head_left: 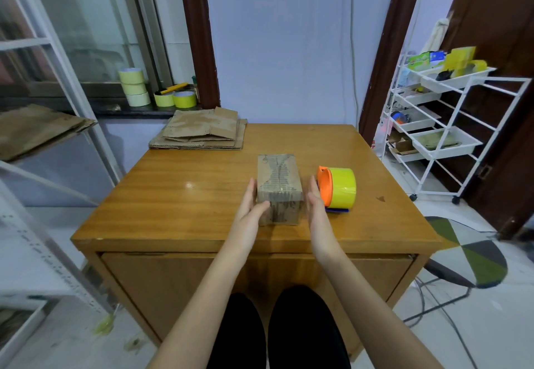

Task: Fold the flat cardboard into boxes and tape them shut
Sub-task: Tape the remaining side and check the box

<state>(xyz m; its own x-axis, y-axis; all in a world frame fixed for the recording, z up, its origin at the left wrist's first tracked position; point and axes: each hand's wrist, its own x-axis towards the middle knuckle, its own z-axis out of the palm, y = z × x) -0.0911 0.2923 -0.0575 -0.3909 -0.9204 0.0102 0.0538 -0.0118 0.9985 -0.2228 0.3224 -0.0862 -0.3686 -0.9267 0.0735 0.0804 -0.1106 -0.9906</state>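
Observation:
A small folded cardboard box (278, 186) with tape along its top stands in the middle of the wooden table (173, 204). My left hand (251, 208) lies flat against the box's left side, thumb on its near face. My right hand (316, 204) is held straight beside the box's right side; whether it touches is unclear. An orange tape dispenser with a yellow roll (338, 188) sits just right of my right hand. A stack of flat cardboard (200, 133) lies at the table's far left corner.
Several tape rolls (134, 86) stand on the window sill at the back left. A white wire rack with trays (442, 125) stands to the right of the table. More flat cardboard (37, 128) rests on a shelf at left.

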